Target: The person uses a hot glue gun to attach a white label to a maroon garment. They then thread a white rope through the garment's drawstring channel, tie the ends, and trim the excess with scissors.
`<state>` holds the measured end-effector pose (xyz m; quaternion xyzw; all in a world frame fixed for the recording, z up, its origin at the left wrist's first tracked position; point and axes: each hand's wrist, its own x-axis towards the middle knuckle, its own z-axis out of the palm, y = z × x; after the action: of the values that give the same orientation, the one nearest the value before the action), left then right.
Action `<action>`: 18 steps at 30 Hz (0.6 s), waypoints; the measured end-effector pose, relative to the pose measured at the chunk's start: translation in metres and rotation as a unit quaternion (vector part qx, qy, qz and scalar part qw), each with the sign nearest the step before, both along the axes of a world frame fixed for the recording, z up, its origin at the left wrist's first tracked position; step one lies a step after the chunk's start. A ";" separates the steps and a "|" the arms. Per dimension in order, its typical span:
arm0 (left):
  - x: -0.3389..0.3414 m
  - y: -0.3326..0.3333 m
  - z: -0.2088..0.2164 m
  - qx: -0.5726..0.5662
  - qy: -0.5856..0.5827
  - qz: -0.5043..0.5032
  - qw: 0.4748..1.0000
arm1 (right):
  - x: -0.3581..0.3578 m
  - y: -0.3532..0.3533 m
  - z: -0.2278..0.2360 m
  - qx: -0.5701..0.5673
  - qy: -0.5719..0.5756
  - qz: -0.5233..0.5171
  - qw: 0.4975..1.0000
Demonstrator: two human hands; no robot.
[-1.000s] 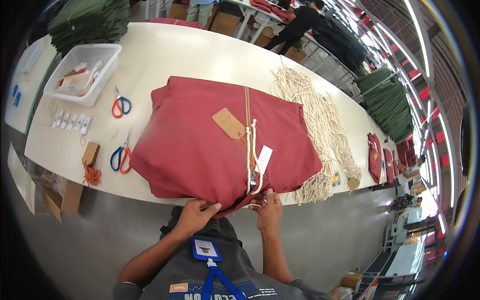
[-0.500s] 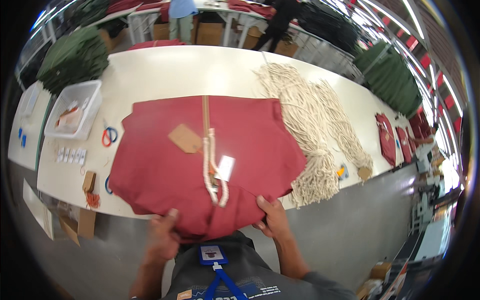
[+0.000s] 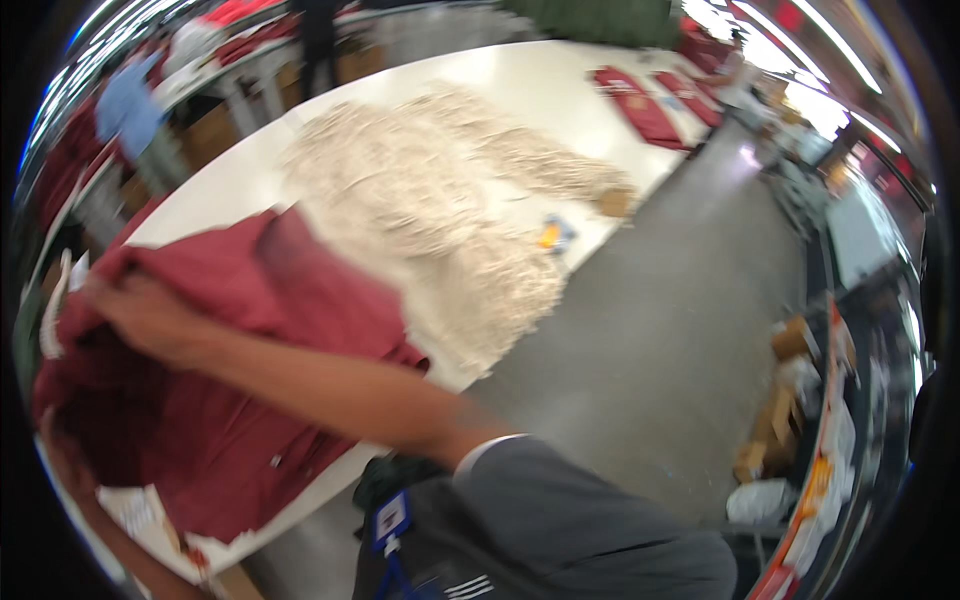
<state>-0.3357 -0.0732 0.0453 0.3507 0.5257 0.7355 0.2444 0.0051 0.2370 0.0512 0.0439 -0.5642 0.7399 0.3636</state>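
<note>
A dark red cloth item [image 3: 290, 290] is bunched up at the near left end of the table, its front hanging in folds toward me. My right arm reaches across it to the left. My right hand [image 3: 145, 315] grips the cloth's upper fold, fingers closed and smeared by motion. Low at the left rim is my left hand [image 3: 58, 440], at the cloth's edge; its fingers are mostly hidden. A white cord [image 3: 52, 320] hangs at the cloth's far left side. The tan tag seen earlier is out of sight.
Bundles of cream cord [image 3: 420, 220] cover the middle of the white table [image 3: 545, 75]. A yellow and grey tool [image 3: 553, 235] lies by the table edge, with folded red pieces [image 3: 640, 105] farther along. Cardboard boxes [image 3: 780, 420] stand at the right. People work in the background.
The view has swung to the right. The red cloth, flat before, is now lifted and folded up at the left. My right hand has moved from its near edge to its upper fold.
</note>
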 end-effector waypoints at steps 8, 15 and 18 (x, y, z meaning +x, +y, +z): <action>0.281 -0.081 -0.158 -0.208 -0.156 0.226 0.939 | 0.263 -0.011 -0.151 0.023 -0.516 -0.085 0.852; 0.330 -0.057 -0.127 -0.223 -0.114 0.343 0.905 | 0.253 0.042 -0.152 0.068 -0.503 -0.325 0.798; 0.332 -0.046 -0.124 -0.233 -0.053 0.287 0.928 | 0.226 0.047 -0.137 0.006 -0.571 -0.225 0.790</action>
<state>-0.0039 -0.1195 -0.0787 0.0783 0.7467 0.6484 0.1258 0.2313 0.2843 -0.0855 -0.5124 -0.6674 0.5240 0.1318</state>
